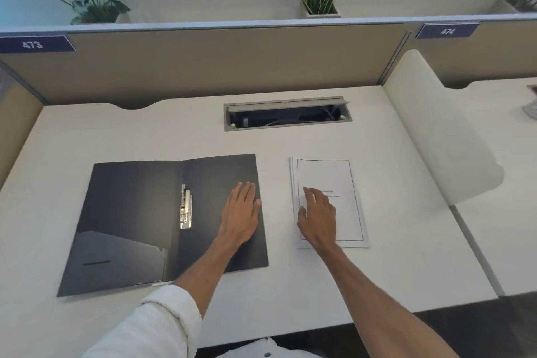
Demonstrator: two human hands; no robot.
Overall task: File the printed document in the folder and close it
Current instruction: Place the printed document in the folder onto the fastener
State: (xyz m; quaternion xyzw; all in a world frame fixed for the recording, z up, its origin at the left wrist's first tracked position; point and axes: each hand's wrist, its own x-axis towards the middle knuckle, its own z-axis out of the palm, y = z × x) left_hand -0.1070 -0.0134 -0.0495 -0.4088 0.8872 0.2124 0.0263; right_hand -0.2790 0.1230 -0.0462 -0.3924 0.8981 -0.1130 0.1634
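Printed document (343, 183) lengthwise, away from person

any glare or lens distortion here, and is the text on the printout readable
Head view: a pale sheen lies across the lower left flap of the open folder; the wide angle bows the partition and desk edges; print on the document is too blurred to read; lighting is soft, with faint shadows under both hands.

open folder (130, 221) left on counter (392, 241), document (345, 183) just right of it, left hand (240, 212) on folder's right flap, right hand (318, 215) on document, cable tray (287, 113) behind both
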